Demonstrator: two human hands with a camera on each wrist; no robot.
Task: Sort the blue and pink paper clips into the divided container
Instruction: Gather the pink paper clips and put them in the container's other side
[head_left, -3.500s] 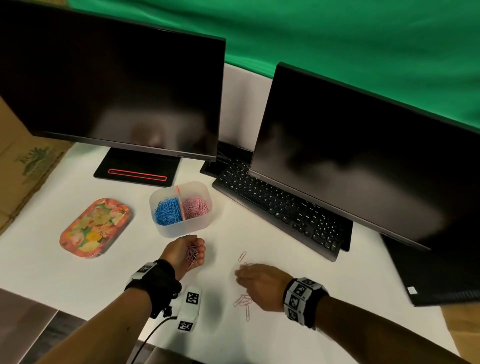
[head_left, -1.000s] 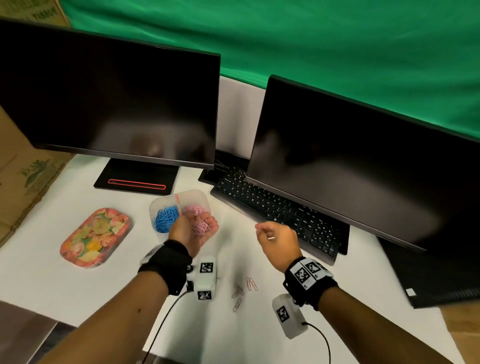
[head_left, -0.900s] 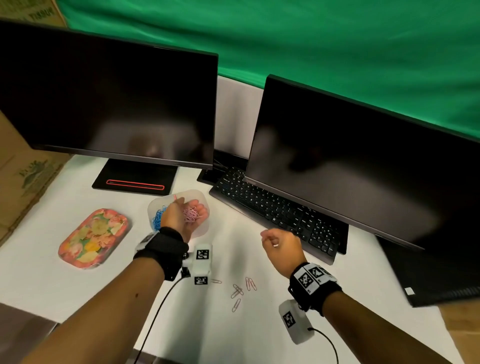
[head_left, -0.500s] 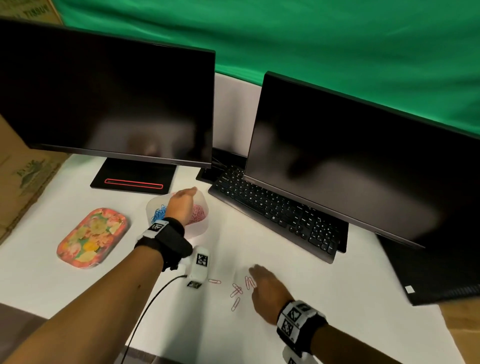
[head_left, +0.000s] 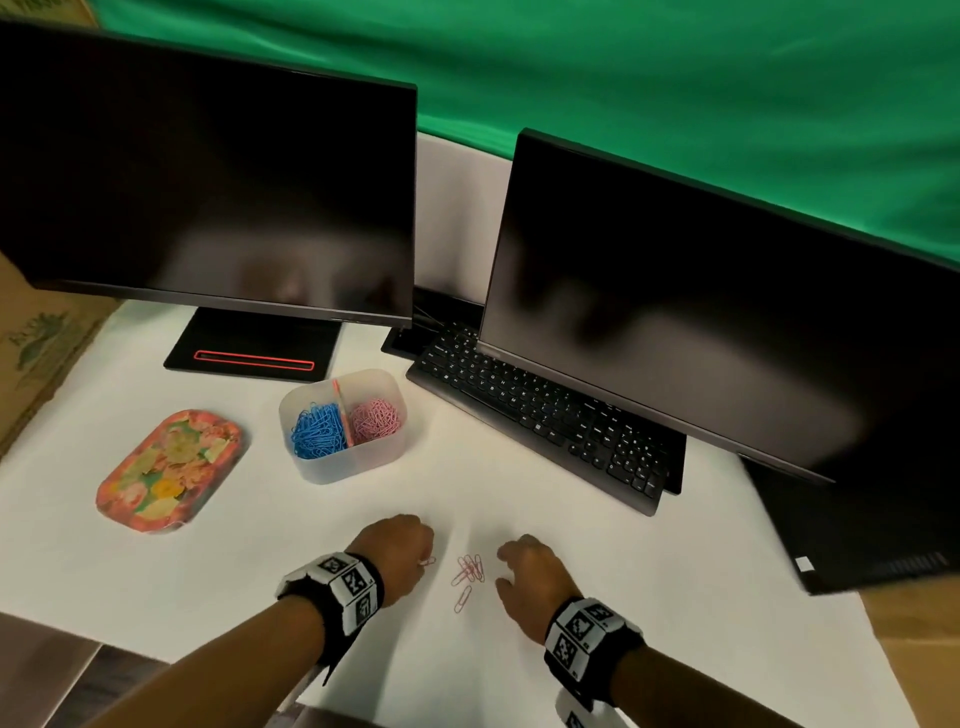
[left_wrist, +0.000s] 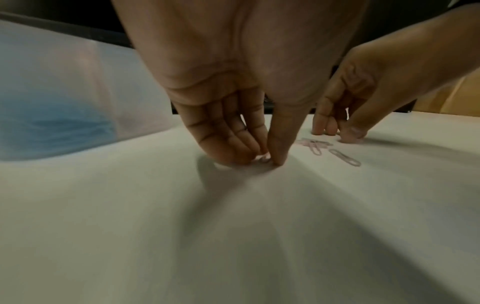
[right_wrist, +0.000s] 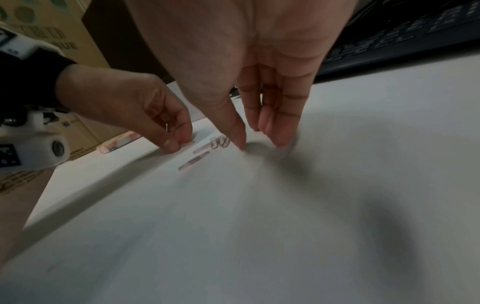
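The clear divided container (head_left: 363, 465) holds blue clips (head_left: 317, 431) in its left half and pink clips (head_left: 376, 420) in its right half. Several loose pink clips (head_left: 469, 569) lie on the white table near me, between my hands. My left hand (head_left: 423, 558) is just left of them; its thumb and fingertips (left_wrist: 246, 156) pinch a single pink clip (left_wrist: 264, 159) that still lies on the table. My right hand (right_wrist: 259, 144) sits just right of the pile (right_wrist: 221, 142), fingers pointing down and nearly straight. Its tips touch the table and hold nothing.
A flowered tray (head_left: 169, 470) lies left of the container. Two dark monitors (head_left: 208, 182) and a black keyboard (head_left: 545, 415) stand behind. A cardboard box (head_left: 36, 343) borders the table on the left. The table's front edge runs under my forearms.
My left hand has left the container's pink half, come back to the table's front and pinched one loose clip. My right hand stays by the pile.
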